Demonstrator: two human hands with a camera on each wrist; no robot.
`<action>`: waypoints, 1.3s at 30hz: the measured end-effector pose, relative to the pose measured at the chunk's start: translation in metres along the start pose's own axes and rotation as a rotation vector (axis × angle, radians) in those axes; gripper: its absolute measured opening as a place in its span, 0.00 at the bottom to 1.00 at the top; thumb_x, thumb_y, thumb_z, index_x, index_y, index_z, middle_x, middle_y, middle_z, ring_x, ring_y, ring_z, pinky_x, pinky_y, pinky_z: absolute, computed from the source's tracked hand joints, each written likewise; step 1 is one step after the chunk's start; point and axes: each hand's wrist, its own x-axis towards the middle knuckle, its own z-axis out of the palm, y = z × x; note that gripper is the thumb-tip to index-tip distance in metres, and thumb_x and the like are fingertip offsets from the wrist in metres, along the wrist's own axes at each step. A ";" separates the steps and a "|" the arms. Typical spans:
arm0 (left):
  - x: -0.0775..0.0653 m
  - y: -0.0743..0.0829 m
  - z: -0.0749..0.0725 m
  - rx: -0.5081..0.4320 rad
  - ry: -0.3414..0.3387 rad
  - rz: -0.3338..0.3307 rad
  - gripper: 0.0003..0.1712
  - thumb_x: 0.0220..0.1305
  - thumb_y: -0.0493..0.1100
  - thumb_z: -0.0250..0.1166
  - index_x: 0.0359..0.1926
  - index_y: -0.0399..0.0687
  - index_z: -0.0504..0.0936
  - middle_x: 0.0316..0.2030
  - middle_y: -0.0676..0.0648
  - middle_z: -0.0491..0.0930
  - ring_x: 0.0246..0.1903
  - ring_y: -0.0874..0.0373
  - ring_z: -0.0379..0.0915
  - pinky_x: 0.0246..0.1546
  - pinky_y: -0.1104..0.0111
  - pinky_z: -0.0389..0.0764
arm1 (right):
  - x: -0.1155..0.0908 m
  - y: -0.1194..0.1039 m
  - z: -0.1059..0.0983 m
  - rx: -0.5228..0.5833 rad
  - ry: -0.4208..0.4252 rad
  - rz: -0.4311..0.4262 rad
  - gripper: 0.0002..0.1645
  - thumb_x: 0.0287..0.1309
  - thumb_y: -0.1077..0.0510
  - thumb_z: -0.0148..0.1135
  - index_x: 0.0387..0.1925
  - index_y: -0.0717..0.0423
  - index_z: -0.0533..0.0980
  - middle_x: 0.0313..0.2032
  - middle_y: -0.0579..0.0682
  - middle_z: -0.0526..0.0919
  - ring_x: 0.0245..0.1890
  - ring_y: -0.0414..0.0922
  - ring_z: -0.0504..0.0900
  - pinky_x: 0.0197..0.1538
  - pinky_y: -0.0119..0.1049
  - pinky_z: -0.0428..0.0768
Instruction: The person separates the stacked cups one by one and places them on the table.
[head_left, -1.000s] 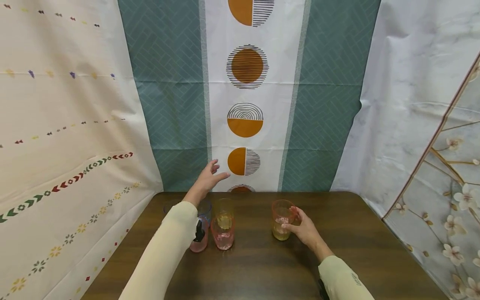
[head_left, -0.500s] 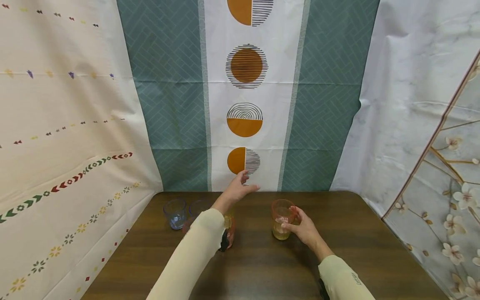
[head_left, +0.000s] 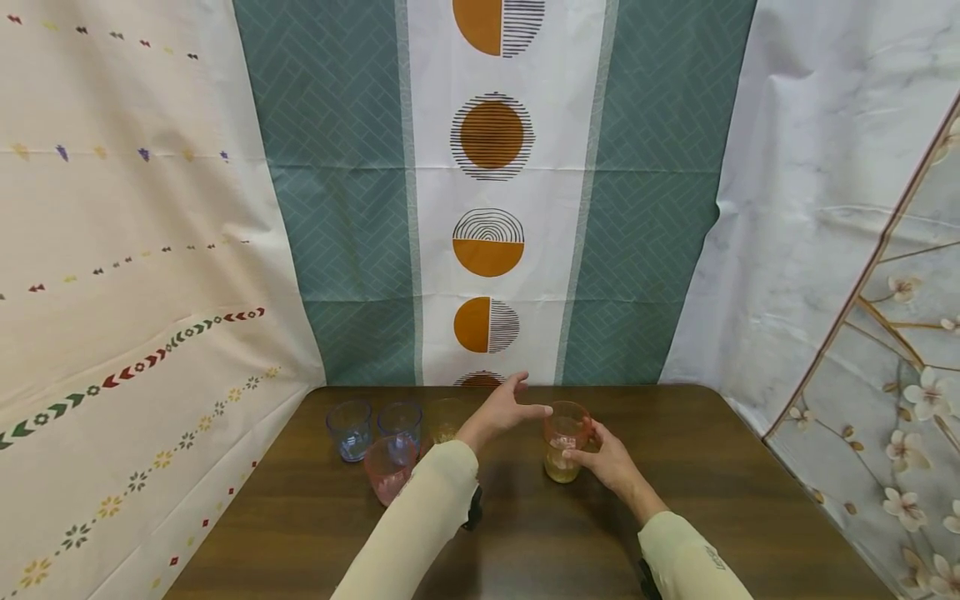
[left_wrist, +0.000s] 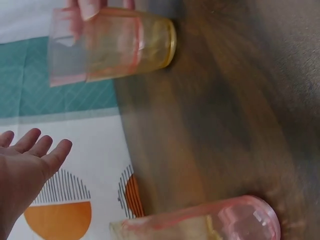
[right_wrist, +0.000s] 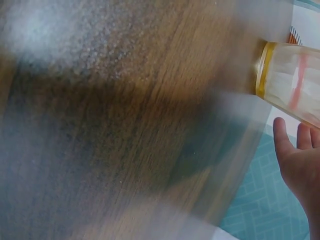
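On the right half of the table, a pink tumbler [head_left: 567, 421] sits nested in a yellow tumbler [head_left: 562, 471]. My right hand [head_left: 611, 467] grips this stack from its right side, thumb in front and fingers behind. The left hand [head_left: 501, 415] is raised just left of the stack, fingers spread, thumb tip close to the pink rim. In the left wrist view that hand [left_wrist: 25, 165] holds nothing, with the right hand's fingers [left_wrist: 90, 7] on the stack. The yellow base [right_wrist: 265, 70] shows in the right wrist view.
Left of the hands stand two blue tumblers [head_left: 350, 437] and a pink tumbler [head_left: 388, 479]. Another yellow tumbler [head_left: 444, 417] is partly behind the left forearm. A further pink tumbler [left_wrist: 245, 220] appears in the left wrist view. Fabric hangs behind the brown table [head_left: 555, 542].
My left hand has moved right and down from above the left tumblers to beside the stack, uncovering the blue tumblers. The right hand and its stack have stayed in place.
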 end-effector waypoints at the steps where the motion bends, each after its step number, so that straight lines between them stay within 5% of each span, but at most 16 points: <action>1: 0.000 -0.001 0.003 0.011 -0.005 -0.001 0.52 0.58 0.54 0.73 0.76 0.44 0.56 0.71 0.37 0.62 0.68 0.41 0.60 0.65 0.49 0.66 | 0.000 0.000 0.000 -0.005 -0.001 -0.004 0.51 0.55 0.52 0.74 0.72 0.65 0.58 0.67 0.68 0.67 0.68 0.65 0.64 0.65 0.61 0.65; 16: 0.000 -0.022 0.043 0.005 -0.058 -0.033 0.53 0.55 0.49 0.76 0.74 0.37 0.57 0.68 0.35 0.65 0.65 0.41 0.65 0.64 0.48 0.68 | -0.006 0.006 0.005 -0.003 -0.010 -0.022 0.46 0.56 0.52 0.74 0.70 0.64 0.64 0.61 0.63 0.75 0.62 0.61 0.73 0.60 0.55 0.74; 39: 0.003 -0.025 0.053 0.043 -0.010 -0.001 0.48 0.53 0.49 0.78 0.70 0.41 0.65 0.61 0.40 0.74 0.57 0.46 0.73 0.59 0.52 0.75 | -0.003 0.008 0.005 0.028 0.010 -0.011 0.44 0.57 0.51 0.73 0.70 0.60 0.64 0.63 0.62 0.74 0.64 0.61 0.72 0.61 0.54 0.74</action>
